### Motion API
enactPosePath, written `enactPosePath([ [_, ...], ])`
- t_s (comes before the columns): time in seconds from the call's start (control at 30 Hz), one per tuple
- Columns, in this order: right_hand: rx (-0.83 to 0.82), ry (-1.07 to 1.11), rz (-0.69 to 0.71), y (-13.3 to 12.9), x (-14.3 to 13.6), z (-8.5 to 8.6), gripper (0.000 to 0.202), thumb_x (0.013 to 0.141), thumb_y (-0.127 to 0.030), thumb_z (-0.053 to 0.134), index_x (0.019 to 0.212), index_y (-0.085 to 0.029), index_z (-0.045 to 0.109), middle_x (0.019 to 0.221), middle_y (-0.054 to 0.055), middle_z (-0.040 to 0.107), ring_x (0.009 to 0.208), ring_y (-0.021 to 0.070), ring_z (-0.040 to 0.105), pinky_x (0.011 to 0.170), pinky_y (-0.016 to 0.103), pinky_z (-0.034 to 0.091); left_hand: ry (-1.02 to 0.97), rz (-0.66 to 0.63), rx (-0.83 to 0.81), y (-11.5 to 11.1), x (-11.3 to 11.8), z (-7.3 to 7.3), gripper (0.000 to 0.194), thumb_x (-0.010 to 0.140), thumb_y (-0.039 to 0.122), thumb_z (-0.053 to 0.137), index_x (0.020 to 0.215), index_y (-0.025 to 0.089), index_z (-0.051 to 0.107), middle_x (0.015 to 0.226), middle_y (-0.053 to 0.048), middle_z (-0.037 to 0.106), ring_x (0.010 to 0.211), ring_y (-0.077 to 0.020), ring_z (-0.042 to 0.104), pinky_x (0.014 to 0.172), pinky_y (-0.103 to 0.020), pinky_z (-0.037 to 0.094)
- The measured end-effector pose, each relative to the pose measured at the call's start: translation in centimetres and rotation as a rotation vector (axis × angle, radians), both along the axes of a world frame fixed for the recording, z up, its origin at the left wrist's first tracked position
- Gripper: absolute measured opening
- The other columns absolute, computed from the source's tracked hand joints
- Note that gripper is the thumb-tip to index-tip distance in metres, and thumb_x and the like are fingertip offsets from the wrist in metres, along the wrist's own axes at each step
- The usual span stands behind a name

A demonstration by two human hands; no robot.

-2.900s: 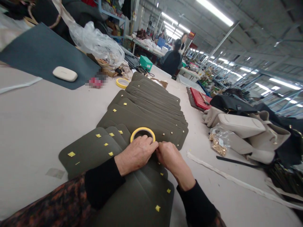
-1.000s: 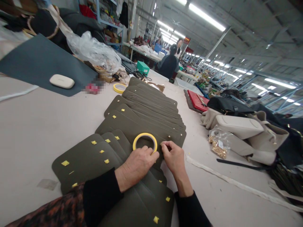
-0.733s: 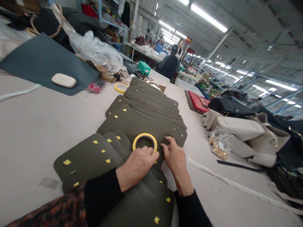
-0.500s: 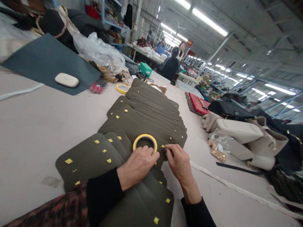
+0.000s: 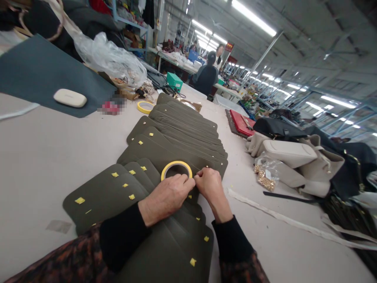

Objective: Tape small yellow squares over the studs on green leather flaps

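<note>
My left hand (image 5: 166, 198) is closed on a roll of yellow tape (image 5: 176, 163), gripping its near side as it stands tilted over the panels. Close against the left fingertips, my right hand (image 5: 210, 184) is pinched at the roll's right edge. Whatever lies between its fingers is hidden. Beneath both hands, dark olive panels (image 5: 100, 182) with rounded corners lie overlapped in a fan. Small yellow tape pieces (image 5: 79, 200) sit near the ends of several panels. Farther back, a fanned row of similar panels (image 5: 188, 131) shows small metal studs along its edges.
Another yellow tape roll (image 5: 145, 107) lies behind the panels. At left, a white oval case (image 5: 70, 98) rests on a dark sheet (image 5: 38, 70). Beige bags (image 5: 290, 153) and a bag of gold hardware (image 5: 266, 177) stand at right. A person (image 5: 207, 74) is in the background.
My right hand has moved left from a yellow tape piece on the panel to the roll's edge, meeting my left hand. My left hand keeps hold of the roll. The view has shifted slightly.
</note>
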State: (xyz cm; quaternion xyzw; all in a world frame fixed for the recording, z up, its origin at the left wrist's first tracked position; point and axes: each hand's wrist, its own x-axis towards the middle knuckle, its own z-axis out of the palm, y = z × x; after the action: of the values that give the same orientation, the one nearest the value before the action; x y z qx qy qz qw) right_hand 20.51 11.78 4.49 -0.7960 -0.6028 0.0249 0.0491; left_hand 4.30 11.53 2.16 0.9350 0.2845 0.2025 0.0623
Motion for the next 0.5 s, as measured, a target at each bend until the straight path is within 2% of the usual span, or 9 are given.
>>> enactPosePath([
  [0.13,0.003,0.067,0.064,-2.2,-0.3,0.3,0.02,0.077,-0.017,0.055,0.078,-0.02,0.075,0.08,0.008,0.075,0.079,0.0217,0.069,0.067,0.026,0.043,-0.04,-0.015,-0.005,0.2,-0.5,0.2,0.018,0.096,0.014,0.034,0.094,0.017,0.052,0.086,-0.004,0.054,0.078,-0.0176,0.053,0.07,-0.03,0.047],
  [0.27,-0.018,0.252,0.182,-4.8,0.1,0.3,0.023,0.079,-0.016,0.053,0.074,-0.022,0.074,0.073,0.004,0.074,0.07,0.0176,0.067,0.063,0.024,0.043,-0.086,-0.026,-0.06,0.4,-0.9,0.2,0.017,0.096,0.016,0.037,0.098,0.019,0.053,0.086,-0.002,0.056,0.078,-0.0147,0.057,0.07,-0.026,0.048],
  [0.33,0.075,0.355,0.165,-5.3,0.6,0.0,0.022,0.081,-0.018,0.053,0.076,-0.022,0.074,0.075,0.002,0.074,0.07,0.0169,0.067,0.064,0.024,0.044,-0.127,-0.041,-0.079,0.6,-1.0,0.1,0.017,0.096,0.017,0.038,0.104,0.019,0.054,0.087,-0.002,0.059,0.079,-0.0143,0.059,0.071,-0.025,0.049],
  [0.43,0.301,0.454,0.1,-5.3,1.4,-0.8,0.019,0.083,-0.022,0.054,0.084,-0.02,0.073,0.081,0.003,0.074,0.073,0.0176,0.068,0.068,0.026,0.048,-0.24,-0.048,-0.071,0.8,-1.0,-0.2,0.02,0.097,0.019,0.04,0.112,0.019,0.053,0.091,-0.003,0.064,0.085,-0.0146,0.064,0.078,-0.026,0.052],
  [0.5,0.4,0.481,0.112,-5.3,1.7,-1.3,0.016,0.082,-0.023,0.056,0.084,-0.019,0.072,0.08,0.003,0.073,0.073,0.0181,0.067,0.069,0.027,0.049,-0.317,-0.052,-0.055,0.8,-0.9,-0.3,0.022,0.096,0.02,0.041,0.116,0.019,0.052,0.097,-0.004,0.067,0.089,-0.015,0.066,0.083,-0.027,0.053],
])
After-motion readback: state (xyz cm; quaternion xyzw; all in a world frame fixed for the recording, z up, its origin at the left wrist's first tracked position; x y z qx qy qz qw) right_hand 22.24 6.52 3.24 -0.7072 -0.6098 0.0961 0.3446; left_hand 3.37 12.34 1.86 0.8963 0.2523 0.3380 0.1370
